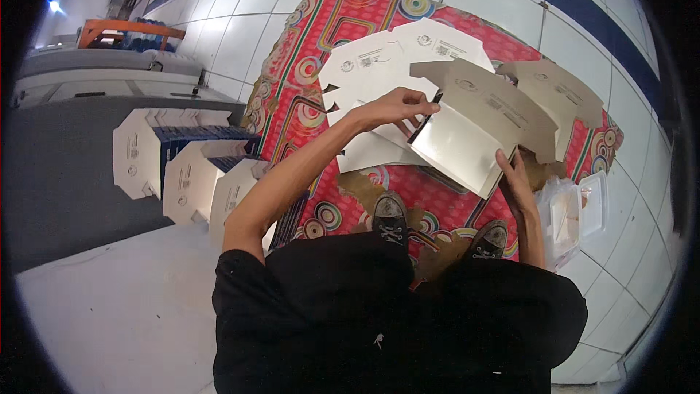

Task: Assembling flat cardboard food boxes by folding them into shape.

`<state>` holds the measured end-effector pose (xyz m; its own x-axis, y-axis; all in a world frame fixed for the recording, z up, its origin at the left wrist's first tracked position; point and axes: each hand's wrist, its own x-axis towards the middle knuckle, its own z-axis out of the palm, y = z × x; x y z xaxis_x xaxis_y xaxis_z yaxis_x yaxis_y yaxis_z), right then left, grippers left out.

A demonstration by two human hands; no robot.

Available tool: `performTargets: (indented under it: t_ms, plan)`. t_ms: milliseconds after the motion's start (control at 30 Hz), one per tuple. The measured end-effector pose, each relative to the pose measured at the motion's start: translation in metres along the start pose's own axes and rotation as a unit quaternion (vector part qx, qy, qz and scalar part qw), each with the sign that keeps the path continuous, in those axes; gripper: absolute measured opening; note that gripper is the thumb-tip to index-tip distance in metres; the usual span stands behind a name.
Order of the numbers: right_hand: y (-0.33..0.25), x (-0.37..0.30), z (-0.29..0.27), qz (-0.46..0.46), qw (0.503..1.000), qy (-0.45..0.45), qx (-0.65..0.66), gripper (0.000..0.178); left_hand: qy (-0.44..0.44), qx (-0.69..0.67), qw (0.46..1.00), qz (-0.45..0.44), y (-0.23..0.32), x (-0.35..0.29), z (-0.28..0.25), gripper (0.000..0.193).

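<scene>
A cardboard box (pixel 456 138), white inside with its lid flap raised at the back, is tilted between my two hands. My left hand (pixel 401 108) is closed at its left rear corner, fingertips on the edge. My right hand (pixel 516 181) grips the right front corner, the thumb over the rim and the other fingers partly hidden outside. Beneath and behind lie flat white cardboard blanks (pixel 368 73) with small dark print. Another cardboard piece with an upright flap (pixel 558 98) sits just to the right of the raised lid.
A red patterned mat (pixel 321 146) with worn patches covers the tiled floor (pixel 248 36). To the left, several folded boxes (pixel 137 153) stand in a row. A clear plastic container (pixel 561 219) is on the right. My shoes (pixel 390 215) rest on the mat.
</scene>
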<state>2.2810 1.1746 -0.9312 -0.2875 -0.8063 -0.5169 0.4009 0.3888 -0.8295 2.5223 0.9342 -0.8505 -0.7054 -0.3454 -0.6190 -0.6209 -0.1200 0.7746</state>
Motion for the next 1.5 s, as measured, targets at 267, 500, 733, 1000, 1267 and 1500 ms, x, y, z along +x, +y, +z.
performTargets:
  t_ms: [267, 500, 733, 1000, 1267, 1500]
  plan:
    - [0.006, -0.004, 0.001, 0.022, 0.999, 0.026, 0.035, 0.076, 0.011, -0.054, 0.998, -0.004, -0.008, 0.008, 0.006, 0.07]
    - [0.007, -0.002, 0.0, -0.001, 0.997, 0.063, 0.037, 0.082, 0.233, 0.159, 0.957, 0.064, 0.006, -0.064, -0.033, 0.041]
    - [0.021, 0.016, -0.017, -0.007, 0.989, 0.061, -0.134, 0.103, 0.756, 0.121, 0.644, 0.015, -0.132, -0.24, 0.023, 0.025]
    - [0.014, -0.001, 0.012, 0.024, 0.987, 0.105, -0.12, 0.102, 0.876, 0.054, 0.406, -0.253, -0.328, -0.373, 0.121, 0.042]
    - [0.013, -0.001, 0.008, -0.006, 0.996, 0.064, -0.059, 0.1, 0.638, -0.056, 0.728, -0.244, -0.401, -0.417, 0.118, 0.056]
    - [-0.013, -0.01, -0.016, -0.081, 0.985, 0.145, 0.051, 0.078, 0.663, -0.216, 0.699, -0.157, -0.291, -0.326, 0.1, 0.048]
